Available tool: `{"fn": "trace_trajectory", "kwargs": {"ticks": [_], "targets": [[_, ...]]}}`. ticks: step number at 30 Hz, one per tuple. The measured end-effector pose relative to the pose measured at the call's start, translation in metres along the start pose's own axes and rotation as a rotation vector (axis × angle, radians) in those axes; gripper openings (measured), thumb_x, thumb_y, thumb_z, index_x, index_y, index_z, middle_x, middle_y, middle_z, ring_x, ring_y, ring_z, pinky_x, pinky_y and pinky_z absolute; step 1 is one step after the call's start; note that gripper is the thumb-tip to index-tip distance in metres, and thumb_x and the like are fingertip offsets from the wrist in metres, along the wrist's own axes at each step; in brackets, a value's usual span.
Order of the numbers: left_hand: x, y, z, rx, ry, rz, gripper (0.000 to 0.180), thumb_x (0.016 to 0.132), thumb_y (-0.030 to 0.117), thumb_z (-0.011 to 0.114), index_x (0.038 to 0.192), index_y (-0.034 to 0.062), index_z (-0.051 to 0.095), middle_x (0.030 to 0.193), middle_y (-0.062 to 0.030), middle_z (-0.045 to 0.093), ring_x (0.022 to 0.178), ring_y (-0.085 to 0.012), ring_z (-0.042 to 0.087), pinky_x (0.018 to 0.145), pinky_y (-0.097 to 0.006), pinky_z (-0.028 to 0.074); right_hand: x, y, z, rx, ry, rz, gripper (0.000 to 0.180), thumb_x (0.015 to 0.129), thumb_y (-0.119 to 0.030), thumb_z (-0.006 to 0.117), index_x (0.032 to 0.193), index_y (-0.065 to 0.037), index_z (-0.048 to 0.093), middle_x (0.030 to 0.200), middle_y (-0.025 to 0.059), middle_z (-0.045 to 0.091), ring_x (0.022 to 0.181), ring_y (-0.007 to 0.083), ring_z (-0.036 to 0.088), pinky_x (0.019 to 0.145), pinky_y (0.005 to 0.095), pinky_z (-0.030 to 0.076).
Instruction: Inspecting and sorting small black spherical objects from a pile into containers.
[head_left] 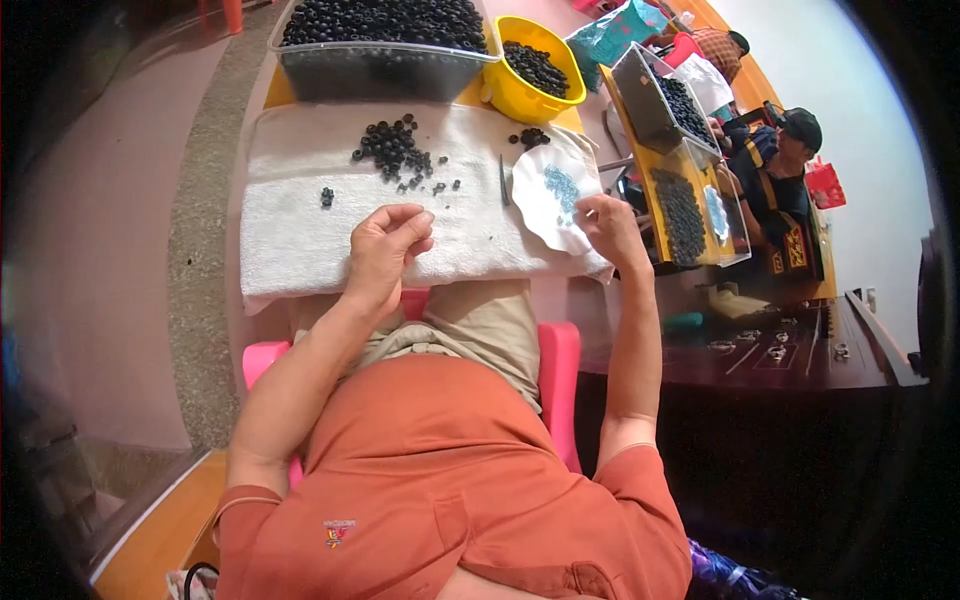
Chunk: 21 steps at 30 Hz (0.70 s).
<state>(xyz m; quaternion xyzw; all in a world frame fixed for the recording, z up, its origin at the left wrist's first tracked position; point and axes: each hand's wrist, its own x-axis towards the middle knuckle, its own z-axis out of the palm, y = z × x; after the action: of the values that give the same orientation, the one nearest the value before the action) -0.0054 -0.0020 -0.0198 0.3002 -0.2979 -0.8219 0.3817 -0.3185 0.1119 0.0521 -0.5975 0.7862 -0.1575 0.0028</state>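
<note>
**A:** So what's going on with the hands here?

**B:** The left hand is resting on the white towel that's covering the desk, fingers curled in with the thumb and fingertips pressing together. It looks like it's pinching something tiny, but I honestly can't tell what, it's too small. The right hand is sitting at the lower right edge of the white paper plate, fingertips pinching together right at the rim — touching it or just about.

**A:** And the dark round things?

**B:** A loose pile of dark beads is lying on the towel, up above the left hand and a bit apart from it. A couple of strays are sitting off to the left near, and a smaller clump is lying by the top of the plate. The plate itself is holding a little scatter of blue bits in the middle.

**A:** Anything behind that?

**B:** At the far edge, a clear plastic tub is sitting full of the same dark beads, and a yellow bowl just beside it is holding more. A thin grey tool is lying between the bead pile and the plate. Off to the right another person in a dark cap is sitting by their own clear trays — not their hands in play here.
</note>
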Motion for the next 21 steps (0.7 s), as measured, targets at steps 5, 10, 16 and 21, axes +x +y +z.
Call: {"fn": "trace_trajectory", "kwargs": {"ticks": [5, 10, 16, 21], "targets": [[0.001, -0.002, -0.001, -0.003, -0.011, 0.003, 0.014, 0.089, 0.008, 0.069, 0.101, 0.0045, 0.062, 0.089, -0.0025, 0.066, 0.079, -0.0101, 0.063, 0.073, -0.025, 0.054, -0.006, -0.012, 0.014, 0.014, -0.052, -0.012, 0.017, 0.081, -0.01, 0.068, 0.095, -0.002, 0.072, 0.091, 0.018, 0.069, 0.084, 0.0325, 0.068, 0.078, 0.0371, 0.052], [0.001, -0.002, -0.001, -0.002, -0.016, 0.003, 0.014, 0.089, 0.008, 0.069, 0.101, 0.0046, 0.062, 0.089, -0.0027, 0.066, 0.079, -0.0103, 0.063, 0.074, -0.025, 0.055, 0.005, -0.027, 0.022, 0.004, -0.141, -0.025, 0.02, 0.084, -0.018, 0.064, 0.096, -0.006, 0.073, 0.1, 0.0183, 0.068, 0.094, 0.0359, 0.065, 0.086, 0.0415, 0.05], [0.001, -0.001, -0.001, -0.017, -0.022, 0.0, 0.014, 0.089, 0.008, 0.069, 0.101, 0.0046, 0.063, 0.09, -0.0028, 0.066, 0.08, -0.0105, 0.063, 0.074, -0.025, 0.055, 0.018, -0.036, 0.025, -0.038, -0.178, -0.067, 0.019, 0.079, -0.01, 0.055, 0.084, -0.003, 0.072, 0.081, 0.025, 0.064, 0.081, 0.0412, 0.065, 0.077, 0.0448, 0.052], [0.001, -0.001, -0.002, -0.008, -0.026, -0.011, 0.012, 0.089, 0.007, 0.068, 0.101, 0.0051, 0.063, 0.09, -0.0026, 0.066, 0.08, -0.0103, 0.063, 0.074, -0.025, 0.055, 0.023, -0.035, 0.028, -0.051, -0.195, -0.045, 0.017, 0.075, -0.009, 0.054, 0.077, -0.001, 0.07, 0.077, 0.0267, 0.063, 0.078, 0.0426, 0.064, 0.074, 0.0455, 0.052]]}}
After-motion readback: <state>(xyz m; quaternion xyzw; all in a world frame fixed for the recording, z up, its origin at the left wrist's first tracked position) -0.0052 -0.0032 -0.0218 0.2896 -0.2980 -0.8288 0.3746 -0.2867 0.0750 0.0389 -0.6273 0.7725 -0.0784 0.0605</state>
